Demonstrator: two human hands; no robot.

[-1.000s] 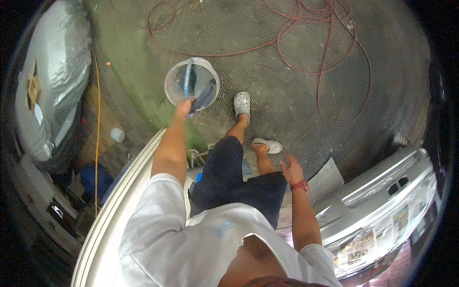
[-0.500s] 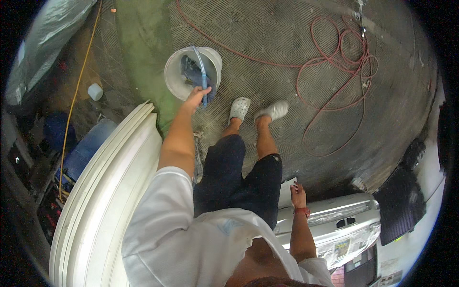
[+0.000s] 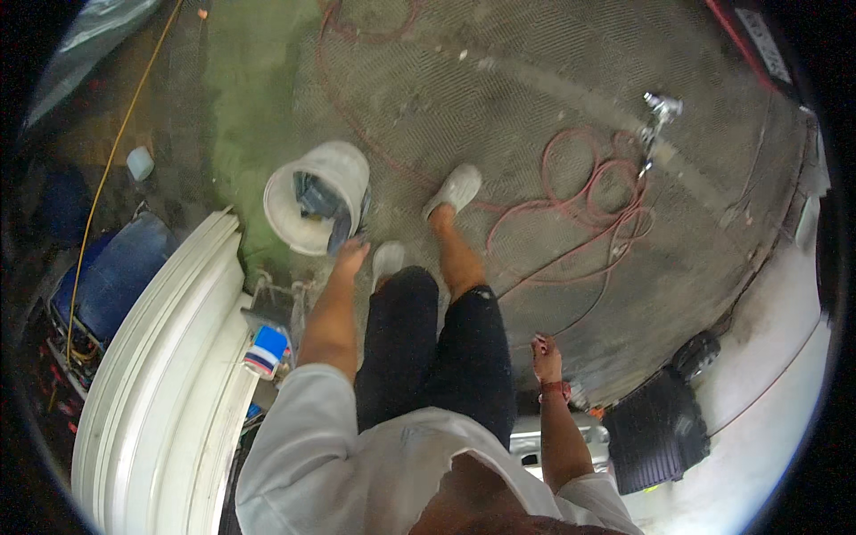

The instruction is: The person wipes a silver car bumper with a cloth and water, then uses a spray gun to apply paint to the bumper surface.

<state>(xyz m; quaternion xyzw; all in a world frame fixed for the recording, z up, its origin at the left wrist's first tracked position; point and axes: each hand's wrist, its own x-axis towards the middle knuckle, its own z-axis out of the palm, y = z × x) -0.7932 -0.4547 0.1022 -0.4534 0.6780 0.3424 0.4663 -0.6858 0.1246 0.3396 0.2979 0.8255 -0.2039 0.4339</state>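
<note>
My left hand (image 3: 353,253) reaches out to the near rim of a white plastic bucket (image 3: 283,227), its fingers closed there. The handle that showed in this hand earlier is hard to make out. The bucket tips toward the left, and a crumpled dark blue-grey cloth (image 3: 314,194) lies inside it. Part of that cloth hangs over the rim beside my fingers. By my right thigh hangs my right hand (image 3: 546,360), with a red band at the wrist. Its fingers are loosely bent and slightly apart, with nothing visible in them.
A large white curved panel (image 3: 152,374) stands at my left, with a blue, white and red container (image 3: 267,349) beside it. A red hose (image 3: 588,207) is coiled on the floor, near a metal spray gun (image 3: 662,105). A blue drum (image 3: 116,276) lies far left.
My right foot has stepped forward. The bucket and my left hand appear lower and farther left, with the bucket turned. The hose coil has shifted down in view, and the spray gun now shows.
</note>
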